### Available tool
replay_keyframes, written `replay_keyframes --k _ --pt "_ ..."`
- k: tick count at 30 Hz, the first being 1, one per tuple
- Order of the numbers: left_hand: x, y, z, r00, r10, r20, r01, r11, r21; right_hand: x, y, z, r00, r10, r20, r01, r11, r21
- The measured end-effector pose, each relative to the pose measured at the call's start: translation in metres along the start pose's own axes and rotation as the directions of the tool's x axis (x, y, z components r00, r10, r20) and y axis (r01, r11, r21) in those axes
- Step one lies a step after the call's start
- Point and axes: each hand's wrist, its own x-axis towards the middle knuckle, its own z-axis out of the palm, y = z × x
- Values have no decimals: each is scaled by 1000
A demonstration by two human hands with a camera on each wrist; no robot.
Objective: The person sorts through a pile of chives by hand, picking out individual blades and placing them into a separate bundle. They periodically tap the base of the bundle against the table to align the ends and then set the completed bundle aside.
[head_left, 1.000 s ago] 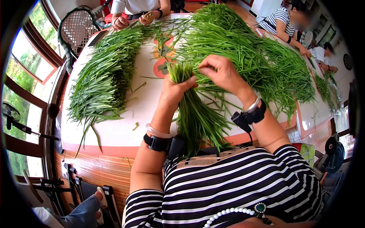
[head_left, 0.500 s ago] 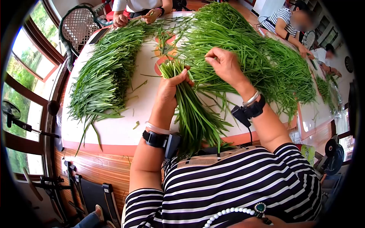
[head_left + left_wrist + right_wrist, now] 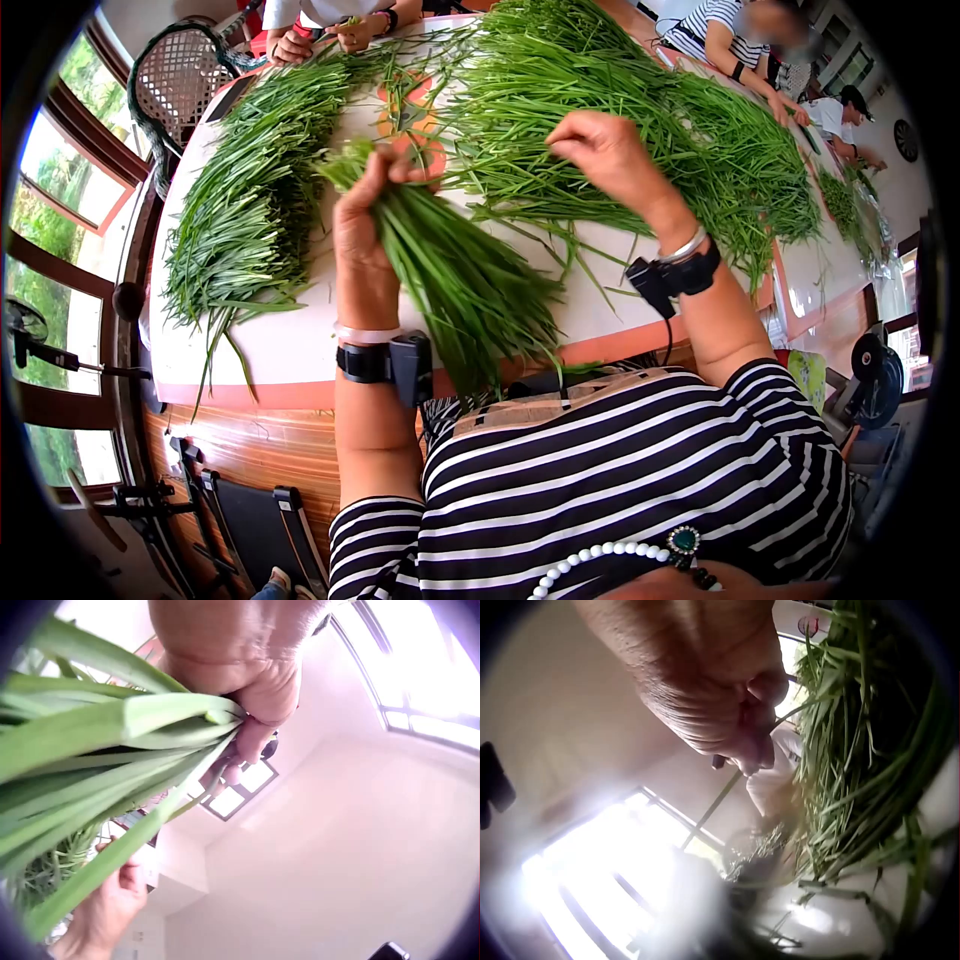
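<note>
My left hand (image 3: 362, 235) grips a thick bunch of green chives (image 3: 465, 285) near the pale cut ends. Those ends point up and left, while the long leaves fan down toward my striped shirt. In the left wrist view the leaves (image 3: 90, 769) run out from under my thumb. To the right, apart from the bunch, my right hand (image 3: 610, 160) is raised with its fingers curled in front of a big heap of chives (image 3: 620, 100). A single thin green stem (image 3: 714, 806) passes between its pinched fingertips in the right wrist view.
A neat long row of chives (image 3: 255, 190) lies along the left of the white table (image 3: 300, 350). Loose blades are strewn near the middle. Across the table another person's hands (image 3: 350, 35) work, and more people sit at the far right. A wicker chair (image 3: 180, 80) stands at the left.
My left hand has swung left with the bunch, which now tilts toward the left row. The right hand has drawn away from the bunch, slightly up and right.
</note>
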Motion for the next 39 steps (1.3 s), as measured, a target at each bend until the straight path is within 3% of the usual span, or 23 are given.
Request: replay_keyframes --k 1,2,5,9,11,12,14,17,22,28,34,39 --pt "0 8 -1 994 -1 108 13 994 -110 -1 4 -13 999 30 -16 -30 1000 0" --pt "-4 14 1 994 49 102 -37 993 -115 -2 3 -24 997 64 -37 -65 997 -31" --pt "-6 24 1 962 45 268 24 969 -247 -4 12 -38 990 103 -101 -117 982 -147" --pt "-7 21 2 944 -75 321 126 982 -143 -13 16 -28 1000 15 13 -12 974 -228" --pt "-7 15 5 971 -140 192 159 983 -87 -18 11 -19 994 31 103 -7 975 -222" --pt "-5 13 2 977 -171 126 179 982 -54 -20 5 -9 988 21 155 43 917 -398" --pt "-1 7 -1 981 -195 20 194 980 53 -23 6 2 991 5 134 57 890 -452" --pt "2 -2 -4 970 -216 -108 223 973 59 -24 13 11 984 52 173 50 841 -538" --pt "4 -4 -4 962 -215 -167 233 968 98 -19 18 6 983 56 175 34 880 -473" --pt "6 -8 -4 957 -204 -206 237 959 152 -18 32 10 995 -6 101 67 786 -614" --pt "5 -12 -1 957 -164 -240 215 955 204 3 16 -11 967 -190 -171 112 917 -382" --pt "4 -12 8 962 -132 -239 191 951 242 13 18 -25 967 8 -256 -36 994 -102"
